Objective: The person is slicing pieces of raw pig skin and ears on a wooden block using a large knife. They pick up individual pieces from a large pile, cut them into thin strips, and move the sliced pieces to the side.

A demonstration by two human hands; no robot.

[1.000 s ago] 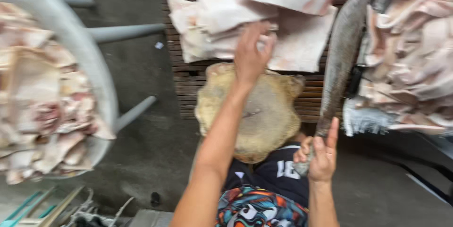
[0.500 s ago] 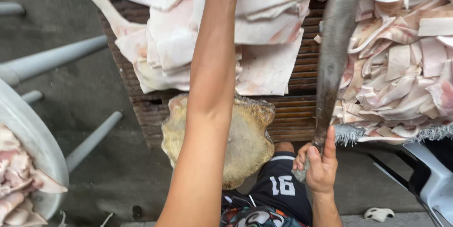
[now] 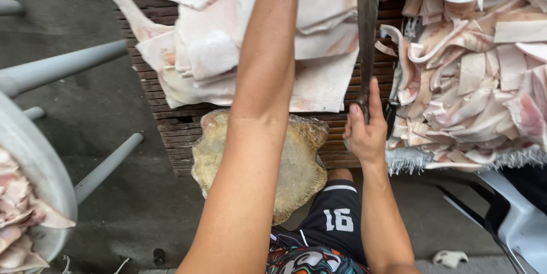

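Observation:
My left arm (image 3: 259, 114) stretches up over the round wooden chopping block (image 3: 302, 166) towards the large pale slabs of pork skin (image 3: 211, 52). Its hand is cut off by the top edge of the view. My right hand (image 3: 364, 134) grips the handle of a long heavy knife (image 3: 367, 23), whose dark blade stands upright between the slabs and a heap of cut skin strips (image 3: 473, 80) on the right.
The slabs lie on a slatted wooden pallet (image 3: 171, 131). A metal basin (image 3: 43, 171) on a grey tube stand (image 3: 62, 69) holds meat pieces (image 3: 14, 223) at the left. A white plastic chair (image 3: 518, 223) is at the lower right, on a concrete floor.
My left arm has reached further forward over the slabs, and its hand has left the view. The knife in my right hand has tilted more upright. The basin has slid to the left edge.

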